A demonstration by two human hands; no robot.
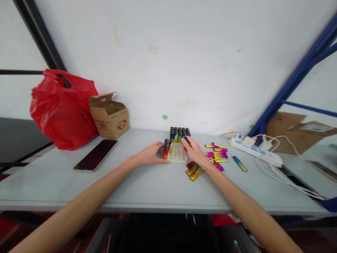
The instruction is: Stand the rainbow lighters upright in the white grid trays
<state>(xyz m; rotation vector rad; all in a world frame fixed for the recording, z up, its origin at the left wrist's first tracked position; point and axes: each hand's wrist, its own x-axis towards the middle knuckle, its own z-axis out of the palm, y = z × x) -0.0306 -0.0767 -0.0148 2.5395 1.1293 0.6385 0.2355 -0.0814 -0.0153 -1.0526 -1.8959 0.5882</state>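
Observation:
A white tray (177,155) with a grid of holes stands on the grey table, with several colourful black-capped lighters (179,134) upright in its back rows and left column. My left hand (150,154) rests against the tray's left side, fingers curled on its edge. My right hand (194,150) is over the tray's right side, fingers pinched on a blue lighter (186,139) at the back row. Several loose lighters (216,153) in pink, yellow and green lie just right of that hand. More lighters (193,170) lie under my right wrist.
A phone (96,155) lies face up at the left. Behind it stand an open cardboard box (110,115) and a red plastic bag (63,109). A white power strip (254,150) with cables lies at the right, near a blue shelf frame (292,82). One lighter (239,163) lies apart.

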